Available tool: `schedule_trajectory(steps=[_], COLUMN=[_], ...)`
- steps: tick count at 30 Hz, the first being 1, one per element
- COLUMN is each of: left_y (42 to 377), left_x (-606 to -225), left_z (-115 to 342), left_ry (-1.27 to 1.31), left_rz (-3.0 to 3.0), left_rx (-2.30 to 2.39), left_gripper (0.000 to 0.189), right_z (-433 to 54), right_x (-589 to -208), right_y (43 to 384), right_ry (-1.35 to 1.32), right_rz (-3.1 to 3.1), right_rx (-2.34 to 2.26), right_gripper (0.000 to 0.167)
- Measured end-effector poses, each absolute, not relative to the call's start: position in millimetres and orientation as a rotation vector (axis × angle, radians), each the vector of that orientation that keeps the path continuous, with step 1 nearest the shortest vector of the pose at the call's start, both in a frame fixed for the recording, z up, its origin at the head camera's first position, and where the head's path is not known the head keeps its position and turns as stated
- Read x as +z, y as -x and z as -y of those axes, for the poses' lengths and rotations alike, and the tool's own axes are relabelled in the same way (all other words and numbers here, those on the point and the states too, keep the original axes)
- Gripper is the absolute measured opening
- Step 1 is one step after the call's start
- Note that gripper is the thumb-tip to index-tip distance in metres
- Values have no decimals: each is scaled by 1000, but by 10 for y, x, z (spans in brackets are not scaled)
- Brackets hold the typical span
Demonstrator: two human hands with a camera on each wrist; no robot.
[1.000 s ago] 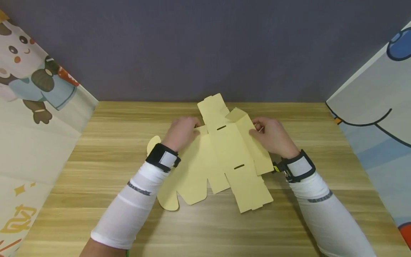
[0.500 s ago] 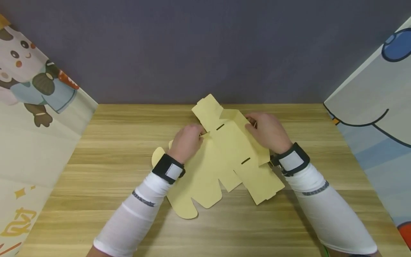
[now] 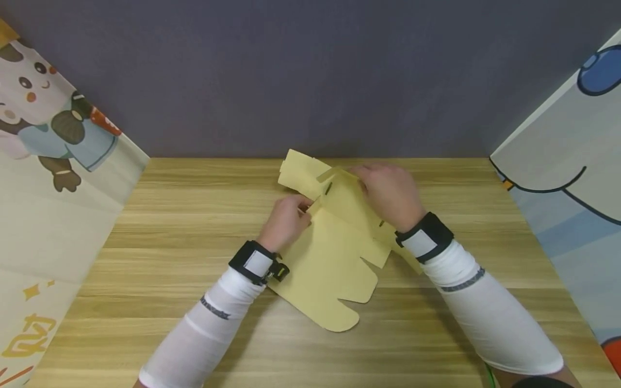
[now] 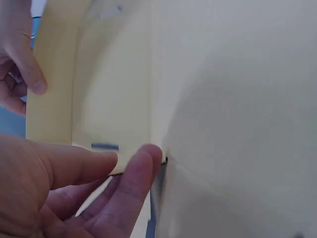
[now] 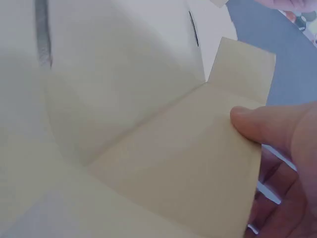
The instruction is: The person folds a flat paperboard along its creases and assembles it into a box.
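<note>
A pale yellow die-cut cardboard box blank (image 3: 325, 264) lies partly folded over the table, its rounded tabs towards the front. My left hand (image 3: 285, 221) pinches a small flap at its left edge; the left wrist view has thumb and fingertips close beside a slot (image 4: 105, 146). On the other side, my right hand (image 3: 390, 194) grips the long side panel (image 5: 183, 153), thumb on its inner face and fingers behind. That panel stands up along its crease, with a small end flap (image 5: 242, 69) bent at its corner. My right hand hides part of the slotted middle panel.
The wood-grain table (image 3: 184, 231) ends against a dark grey wall (image 3: 310, 81) at the back. Panels with cartoon pictures stand at the left (image 3: 77, 226) and right (image 3: 548, 156).
The blank has turned, its rounded tabs swinging to the right. My right hand has moved left, tipping the side panel inward over the middle. My left hand has come slightly right and nearer the front.
</note>
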State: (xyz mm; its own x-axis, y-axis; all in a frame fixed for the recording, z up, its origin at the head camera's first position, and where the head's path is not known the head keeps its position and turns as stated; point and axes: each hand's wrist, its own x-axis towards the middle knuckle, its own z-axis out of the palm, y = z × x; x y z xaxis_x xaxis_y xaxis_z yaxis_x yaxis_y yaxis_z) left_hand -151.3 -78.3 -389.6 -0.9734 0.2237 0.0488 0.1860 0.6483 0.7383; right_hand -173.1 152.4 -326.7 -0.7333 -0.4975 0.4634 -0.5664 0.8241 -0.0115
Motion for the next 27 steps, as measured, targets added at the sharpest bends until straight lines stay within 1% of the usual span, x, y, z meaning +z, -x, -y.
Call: schedule_trajectory(steps=[6,10,19,27], left_y=[1436,1403,1380,1379], left_x=[-3910,-3930,-4007,-4037], left_z=[767,750,729,725], left_ry=[-201,-143,-102,62], left_rz=[-2650,-2579,-2432,-2051], left_rx=[1360,1418,1597,1909], left_gripper=[44,50,46,43], right_z=[-1406,-1357,-1321,-1284], right_x=[-3316,-3366,-3497,-3588], right_y=[1692,1652,1517,1353], right_ry=[-856,-881,-934,-973], right_rz=[2394,2380,2377,2374], right_rx=[62,6,-92,-181], right_gripper=[33,33,30,31])
